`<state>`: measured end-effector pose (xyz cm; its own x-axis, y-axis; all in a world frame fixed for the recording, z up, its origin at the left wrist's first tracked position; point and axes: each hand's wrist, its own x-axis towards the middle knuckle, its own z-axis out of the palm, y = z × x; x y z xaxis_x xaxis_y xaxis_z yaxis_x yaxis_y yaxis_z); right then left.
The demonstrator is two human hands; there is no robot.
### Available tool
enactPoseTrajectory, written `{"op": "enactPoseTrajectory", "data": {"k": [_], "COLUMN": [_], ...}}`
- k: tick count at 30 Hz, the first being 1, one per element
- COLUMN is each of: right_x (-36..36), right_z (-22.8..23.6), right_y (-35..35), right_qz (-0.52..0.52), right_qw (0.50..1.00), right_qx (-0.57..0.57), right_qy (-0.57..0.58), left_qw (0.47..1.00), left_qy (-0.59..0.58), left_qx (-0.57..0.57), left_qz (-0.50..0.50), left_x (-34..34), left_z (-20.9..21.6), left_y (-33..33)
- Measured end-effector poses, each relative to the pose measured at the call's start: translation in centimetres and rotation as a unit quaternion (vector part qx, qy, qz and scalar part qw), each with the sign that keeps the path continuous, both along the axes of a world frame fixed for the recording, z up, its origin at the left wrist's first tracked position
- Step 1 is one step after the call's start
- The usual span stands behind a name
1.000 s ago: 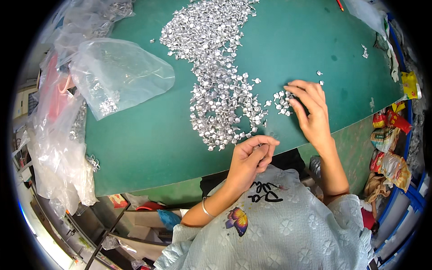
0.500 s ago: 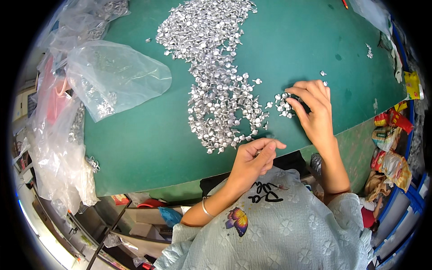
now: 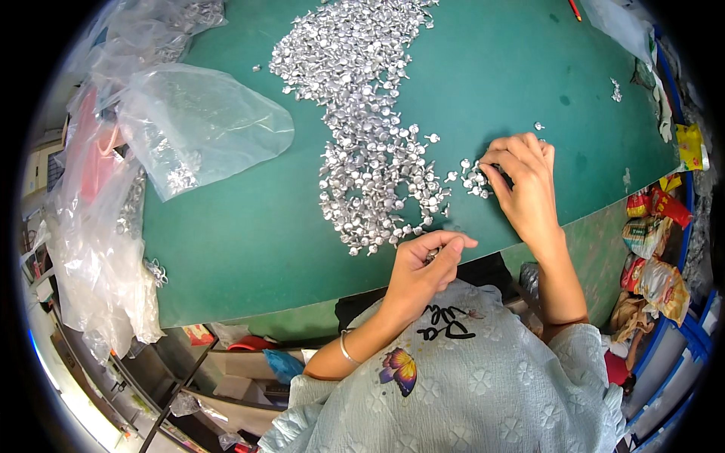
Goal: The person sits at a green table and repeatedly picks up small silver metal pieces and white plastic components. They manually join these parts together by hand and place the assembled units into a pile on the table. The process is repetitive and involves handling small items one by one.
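Observation:
A large heap of small silver metal pieces (image 3: 355, 68), each with a round head and a short stem, spreads down the green table (image 3: 249, 249). To its right lies a small cluster of the same pieces (image 3: 473, 181). At that cluster my right hand (image 3: 527, 181) has thumb and forefinger drawn together; what is between the fingertips is too small to make out. Near the table's front edge my left hand (image 3: 424, 275) is curled closed, a glint of silver metal pieces (image 3: 433, 255) showing inside the fingers.
Clear plastic bags (image 3: 204, 124) with metal parts lie along the left side. A few loose metal pieces (image 3: 615, 90) and a red pencil-like stick (image 3: 575, 9) are at the far right. Colourful packets (image 3: 655, 287) sit beyond the right edge, and shelves (image 3: 234, 385) stand below left.
My right thumb and forefinger have closed toward each other at the small cluster. My left hand stays almost as it was. The whole view has shifted slightly.

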<state>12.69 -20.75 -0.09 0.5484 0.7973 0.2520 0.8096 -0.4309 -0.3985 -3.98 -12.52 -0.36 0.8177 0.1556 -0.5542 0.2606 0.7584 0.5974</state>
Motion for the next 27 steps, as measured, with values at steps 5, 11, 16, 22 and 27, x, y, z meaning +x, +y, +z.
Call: {"op": "enactPoseTrajectory", "data": {"k": [5, 11, 16, 22, 27], "right_x": [-0.4, -2.7, -3.9, -4.1, -4.1], "right_z": [0.4, 4.2, 6.0, 7.3, 7.8], "right_y": [-0.4, -0.8, -1.1, -1.7, -2.4], "right_qz": [-0.046, 0.000, 0.039, 0.085, 0.127], "right_qw": [0.997, 0.986, 0.985, 0.977, 0.971], "right_qx": [0.054, 0.101, 0.110, 0.133, 0.164], "right_qy": [0.023, 0.134, 0.123, 0.143, 0.119], "left_qw": [0.998, 0.980, 0.967, 0.961, 0.946], "left_qy": [-0.001, -0.015, -0.025, -0.058, -0.103], "left_qx": [0.053, 0.175, 0.233, 0.260, 0.299], "left_qz": [0.019, 0.093, 0.101, 0.071, 0.067], "left_x": [0.2, 1.4, 1.8, 1.3, 0.8], "left_z": [0.6, 1.1, 2.8, 4.1, 4.8], "left_y": [-0.2, -0.4, -0.8, -0.4, -0.5]}}
